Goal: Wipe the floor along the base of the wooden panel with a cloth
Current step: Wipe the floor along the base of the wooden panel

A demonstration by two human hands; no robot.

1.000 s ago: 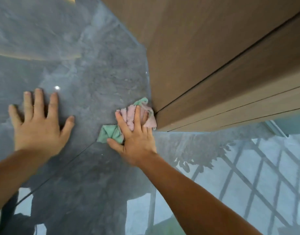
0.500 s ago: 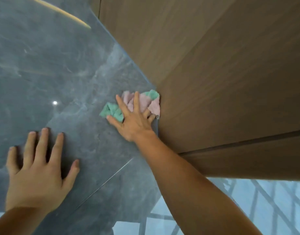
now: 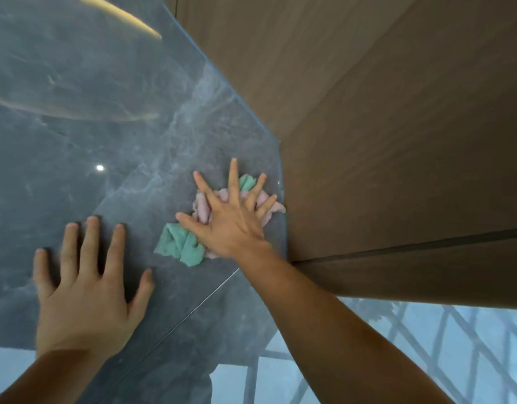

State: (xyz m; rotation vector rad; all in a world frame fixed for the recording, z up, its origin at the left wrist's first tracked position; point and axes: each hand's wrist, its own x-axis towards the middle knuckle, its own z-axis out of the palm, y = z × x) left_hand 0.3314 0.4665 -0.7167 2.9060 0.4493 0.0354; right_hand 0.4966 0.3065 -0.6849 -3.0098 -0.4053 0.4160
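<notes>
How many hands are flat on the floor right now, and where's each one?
2. The left hand lies spread on the bare grey floor, apart from the cloth. The right hand presses the pink and green cloth down beside the wooden panel.

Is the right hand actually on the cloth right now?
Touching. The head view shows the right hand pressed flat with spread fingers on the pink and green cloth, pinning it to the floor.

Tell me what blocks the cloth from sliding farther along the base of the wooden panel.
Nothing visible does. The right hand presses the cloth flat on the floor beside the wooden panel, and the strip of floor ahead along its base lies bare.
</notes>
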